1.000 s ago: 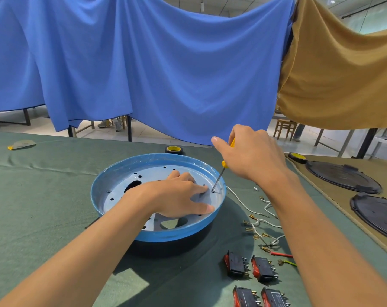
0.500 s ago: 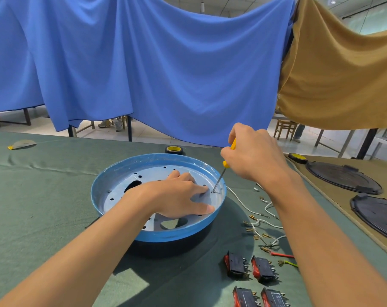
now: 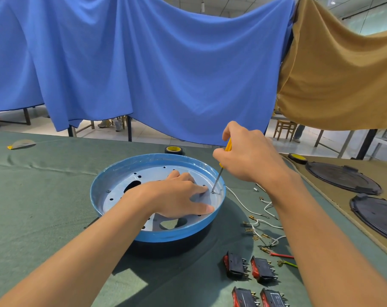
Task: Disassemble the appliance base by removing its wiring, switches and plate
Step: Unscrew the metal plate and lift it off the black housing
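The round appliance base [image 3: 112, 180] has a blue rim and sits on the green cloth in the middle of the table. Inside it lies a pale metal plate [image 3: 148, 173] with several holes. My left hand [image 3: 177, 196] rests flat on the plate, fingers spread toward the right rim. My right hand [image 3: 248, 156] grips a yellow-handled screwdriver [image 3: 216, 180], its tip planted on the plate near the right rim. Several black-and-red switches [image 3: 248, 269] and loose white, red and green wires [image 3: 263, 218] lie on the cloth to the right.
Two black round lids [image 3: 343, 178] lie on a tan mat at the far right. A tape roll [image 3: 173, 149] stands behind the base and another [image 3: 297, 158] by the mat. Blue and tan cloths hang across the back. A small flat object [image 3: 22, 144] lies far left.
My right hand has turned slightly around the screwdriver handle, index finger curling in. The tip stays at the same spot and my left hand has not moved.
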Available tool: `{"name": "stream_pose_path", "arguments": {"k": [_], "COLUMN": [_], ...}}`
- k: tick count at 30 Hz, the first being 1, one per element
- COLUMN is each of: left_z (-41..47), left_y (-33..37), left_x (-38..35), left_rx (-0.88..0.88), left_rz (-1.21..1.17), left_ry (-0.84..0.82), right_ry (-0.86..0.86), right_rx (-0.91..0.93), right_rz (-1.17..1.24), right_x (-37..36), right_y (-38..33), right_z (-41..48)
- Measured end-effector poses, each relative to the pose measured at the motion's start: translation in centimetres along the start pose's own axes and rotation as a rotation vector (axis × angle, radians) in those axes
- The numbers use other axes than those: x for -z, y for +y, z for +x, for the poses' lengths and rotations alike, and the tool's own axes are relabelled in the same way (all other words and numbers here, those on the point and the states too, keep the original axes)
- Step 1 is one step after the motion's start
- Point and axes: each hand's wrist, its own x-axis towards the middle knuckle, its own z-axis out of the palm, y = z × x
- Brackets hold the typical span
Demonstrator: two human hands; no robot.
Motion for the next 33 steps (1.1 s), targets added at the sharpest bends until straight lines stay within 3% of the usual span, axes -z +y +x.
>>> {"name": "stream_pose_path", "arguments": {"k": [5, 8, 19, 25, 33], "left_z": [0.0, 0.3, 0.6, 1.1, 2.6], "left_y": [0.4, 0.5, 1.0, 1.4, 2.3], "left_x": [-0.5, -0.8, -0.9, 0.7, 1.0], "left_rx": [0.017, 0.021, -0.027, -0.005, -0.013], "left_rz": [-0.005, 0.032, -0.080, -0.107, -0.196], "left_ry": [0.256, 0.371, 0.464, 0.289, 0.351], "right_ry": [0.066, 0.012, 0.027, 0.001, -0.075], "right_rx": [-0.029, -0.016, 0.004, -0.013, 0.001], "right_rz": [-0.060, 0.002, -0.001, -0.029, 0.063], "right_x": [-0.1, 0.1, 0.3, 0.5, 1.0], "right_y": [0.1, -0.1, -0.2, -0.4, -0.4], "right_z": [0.0, 0.0, -0.4, -0.5, -0.6]}}
